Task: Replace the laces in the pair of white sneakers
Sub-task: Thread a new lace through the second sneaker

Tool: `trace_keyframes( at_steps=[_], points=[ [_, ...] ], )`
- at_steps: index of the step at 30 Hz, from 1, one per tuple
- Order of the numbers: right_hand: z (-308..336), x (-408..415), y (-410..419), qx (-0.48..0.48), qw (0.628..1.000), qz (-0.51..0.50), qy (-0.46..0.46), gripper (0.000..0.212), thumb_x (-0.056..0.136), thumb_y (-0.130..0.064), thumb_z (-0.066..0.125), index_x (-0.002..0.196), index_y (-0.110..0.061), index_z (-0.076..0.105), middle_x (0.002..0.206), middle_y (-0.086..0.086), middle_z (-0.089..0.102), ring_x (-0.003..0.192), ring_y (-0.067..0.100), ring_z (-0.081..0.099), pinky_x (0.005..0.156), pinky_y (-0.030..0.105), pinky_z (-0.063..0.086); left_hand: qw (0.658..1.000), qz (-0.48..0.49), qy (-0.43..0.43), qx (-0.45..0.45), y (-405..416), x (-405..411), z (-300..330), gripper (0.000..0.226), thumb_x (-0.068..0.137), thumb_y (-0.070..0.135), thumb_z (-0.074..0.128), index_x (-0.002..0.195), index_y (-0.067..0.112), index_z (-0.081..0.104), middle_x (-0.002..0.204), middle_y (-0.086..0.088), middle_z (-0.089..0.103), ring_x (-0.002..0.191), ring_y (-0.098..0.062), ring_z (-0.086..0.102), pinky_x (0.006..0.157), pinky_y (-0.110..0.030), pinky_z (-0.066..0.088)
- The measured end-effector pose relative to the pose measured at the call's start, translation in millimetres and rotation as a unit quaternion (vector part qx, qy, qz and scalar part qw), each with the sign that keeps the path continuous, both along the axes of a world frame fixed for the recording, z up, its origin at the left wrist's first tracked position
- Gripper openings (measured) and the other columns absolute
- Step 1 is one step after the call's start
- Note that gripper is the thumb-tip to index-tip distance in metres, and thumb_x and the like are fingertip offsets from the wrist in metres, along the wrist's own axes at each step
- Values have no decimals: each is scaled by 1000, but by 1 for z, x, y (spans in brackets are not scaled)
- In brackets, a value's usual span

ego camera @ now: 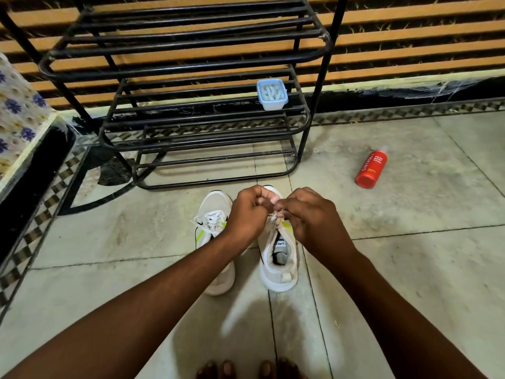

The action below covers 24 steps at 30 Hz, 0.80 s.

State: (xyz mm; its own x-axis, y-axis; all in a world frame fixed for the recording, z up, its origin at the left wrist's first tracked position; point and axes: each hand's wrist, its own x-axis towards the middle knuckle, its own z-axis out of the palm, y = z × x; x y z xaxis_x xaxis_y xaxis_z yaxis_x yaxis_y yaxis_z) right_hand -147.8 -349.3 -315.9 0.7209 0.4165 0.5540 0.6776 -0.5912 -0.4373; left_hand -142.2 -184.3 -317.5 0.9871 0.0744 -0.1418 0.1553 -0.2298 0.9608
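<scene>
Presently: white sneakers side by side on floor tiles, near the rack, long axes near-to-far, toes far | left hand (250, 212) and right hand (308, 216) each pinch the lace (274, 214) over right sneaker (278, 258) | left sneaker (213, 222) laced, untouched.

Black metal shoe rack (191, 119) on pale tiled floor (410, 255), slatted wall (410, 36) behind.

Tiled floor (410, 269) bears two sneakers (277, 258), red bottle (371, 168) (lying down), rack (191, 105).
</scene>
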Motion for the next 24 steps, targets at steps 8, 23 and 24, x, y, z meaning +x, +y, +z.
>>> trace_keyframes(
  at_steps=[8,23,24],
  points=[
    [11,1,-2,-83,995,38,-35,15,91,-11,63,103,-11,72,85,3,57,80,26,55,56,38,46,994,8,47,-98,-6,-5,9,11,106,2,51,96,5,56,63,-4,64,53,-8,60,55,-20,47],
    [-14,1,-4,77,982,-84,148,25,78,3,68,94,-17,67,75,-9,62,66,8,55,64,29,47,989,-85,93,-78,-5,-14,3,21,106,7,53,87,12,57,75,-3,61,67,-8,57,65,-15,45],
    [-16,1,-4,84,979,-81,164,30,79,2,70,101,-18,68,75,-9,62,66,9,56,64,25,46,989,-76,90,-85,-4,-15,2,18,103,4,57,86,10,60,75,-3,65,68,-9,60,64,-15,47]
  ],
)
